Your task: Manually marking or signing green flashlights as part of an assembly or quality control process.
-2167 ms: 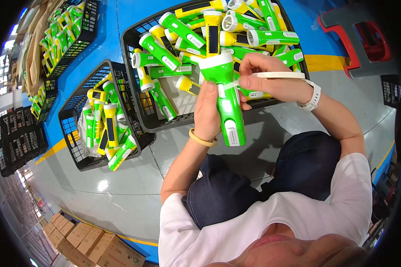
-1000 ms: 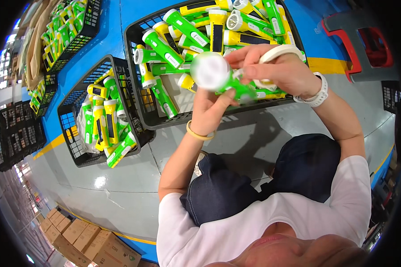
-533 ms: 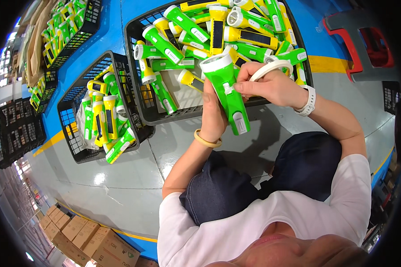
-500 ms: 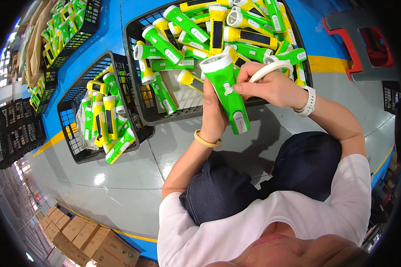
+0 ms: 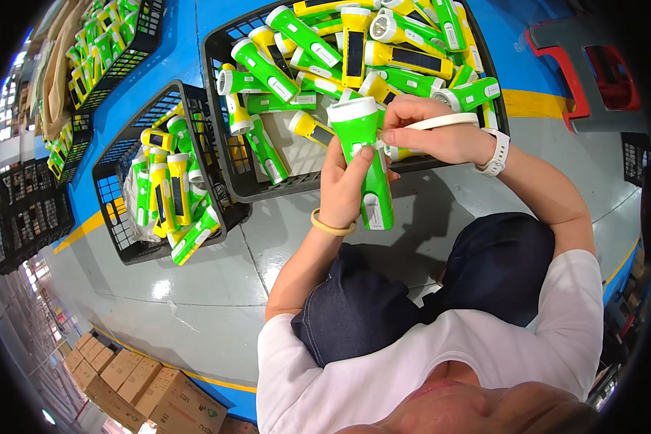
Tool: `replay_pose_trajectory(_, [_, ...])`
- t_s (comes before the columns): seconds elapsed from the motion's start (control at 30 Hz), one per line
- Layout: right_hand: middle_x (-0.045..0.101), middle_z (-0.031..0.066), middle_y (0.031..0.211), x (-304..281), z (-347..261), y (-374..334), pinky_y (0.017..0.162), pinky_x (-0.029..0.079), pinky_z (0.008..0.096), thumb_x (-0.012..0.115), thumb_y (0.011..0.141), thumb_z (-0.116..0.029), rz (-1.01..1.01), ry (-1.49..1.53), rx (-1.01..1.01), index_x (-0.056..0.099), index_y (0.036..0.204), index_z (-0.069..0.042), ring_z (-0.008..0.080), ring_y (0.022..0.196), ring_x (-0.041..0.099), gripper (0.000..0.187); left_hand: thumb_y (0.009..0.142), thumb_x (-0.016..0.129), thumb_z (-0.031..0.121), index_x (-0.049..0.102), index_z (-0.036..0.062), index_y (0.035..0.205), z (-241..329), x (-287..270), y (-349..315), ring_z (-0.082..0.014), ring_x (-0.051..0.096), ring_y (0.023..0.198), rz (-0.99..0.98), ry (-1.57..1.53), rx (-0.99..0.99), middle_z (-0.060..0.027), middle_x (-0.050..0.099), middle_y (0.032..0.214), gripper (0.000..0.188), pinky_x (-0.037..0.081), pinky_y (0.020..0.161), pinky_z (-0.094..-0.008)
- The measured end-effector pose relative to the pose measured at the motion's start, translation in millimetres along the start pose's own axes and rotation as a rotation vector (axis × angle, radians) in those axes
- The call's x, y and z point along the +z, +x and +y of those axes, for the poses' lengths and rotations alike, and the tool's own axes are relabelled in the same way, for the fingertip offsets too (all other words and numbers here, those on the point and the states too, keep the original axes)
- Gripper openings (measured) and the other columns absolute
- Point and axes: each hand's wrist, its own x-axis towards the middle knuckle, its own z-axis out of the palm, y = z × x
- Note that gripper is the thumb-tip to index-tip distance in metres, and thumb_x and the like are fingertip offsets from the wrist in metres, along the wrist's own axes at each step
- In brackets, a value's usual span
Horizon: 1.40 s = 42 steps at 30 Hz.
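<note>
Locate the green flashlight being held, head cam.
Upper centre of the head view: the green flashlight stands upright in the left hand, right hand at its head, just in front of the big black crate.

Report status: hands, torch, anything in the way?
Left hand grips green torch upright. Right hand at its head, holding a pale strap. Full black crate just beyond; nothing blocking.

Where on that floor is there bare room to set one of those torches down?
Bare grey floor lies between the small crate, the knees and the cardboard boxes. The big crate is piled full. Both hands grip the green torch.
</note>
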Motion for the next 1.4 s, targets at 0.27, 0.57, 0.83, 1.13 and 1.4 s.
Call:
replay_pose_trajectory(0.27, [0.052,0.0065,0.076,26.2,-11.1,3.6,0.072,0.044,0.0361,0.07,0.062,0.0,0.332,-0.657,-0.843,0.055,0.074,-0.005,0.025,0.072,0.054,0.02,0.091,0.052,0.02,0.049,0.0027,0.108,12.6,-26.7,6.8,-0.0145,0.059,0.067,0.308,0.445,0.14,-0.0069,0.059,0.082,0.024,0.048,0.058,-0.0284])
replay_pose_trajectory(0.57, [0.044,0.0204,0.131,-69.8,61.6,70.7,0.094,0.041,0.0421,0.067,0.076,-0.016,0.487,-0.946,-0.436,0.057,0.075,-0.009,0.0375,0.118,0.045,0.013,0.084,0.061,0.032,0.053,-0.0042,0.1,172.6,-234.7,-33.2,-0.0339,0.059,0.088,1.098,1.747,0.317,-0.0212,0.058,0.098,0.04,0.048,0.076,-0.0412])
replay_pose_trajectory(0.83, [0.057,0.0109,0.095,-86.4,64.4,89.4,0.083,0.043,0.0363,0.069,0.071,-0.019,0.514,-1.023,-0.476,0.065,0.078,-0.01,0.0294,0.096,0.054,0.012,0.081,0.067,0.015,0.058,-0.0015,0.109,124.2,-153.4,6.2,-0.0276,0.056,0.094,0.655,1.646,0.675,-0.0143,0.06,0.101,0.035,0.044,0.085,-0.0366])
replay_pose_trajectory(1.13, [0.06,0.0097,0.102,-11.1,-58.7,28.1,0.08,0.048,0.0275,0.058,0.09,-0.016,0.149,0.437,-0.254,0.059,0.092,-0.005,0.0172,0.1,0.056,0.011,0.083,0.063,0.008,0.002,0.008,0.143,27.9,-7.5,57.2,-0.0251,0.054,0.104,-0.021,0.553,0.715,-0.0177,0.041,0.125,0.086,0.05,0.082,-0.0364])
replay_pose_trajectory(1.4, [0.06,0.0051,0.079,-7.9,-37.2,13.5,0.069,0.047,0.0252,0.057,0.091,-0.016,0.01,0.447,0.01,0.054,0.089,-0.002,0.0113,0.075,0.058,0.014,0.083,0.059,0.008,0.01,0.0082,0.144,22.4,-9.7,20.8,-0.0232,0.052,0.111,-0.209,0.006,0.104,-0.0121,0.046,0.127,0.078,0.044,0.093,-0.0382])
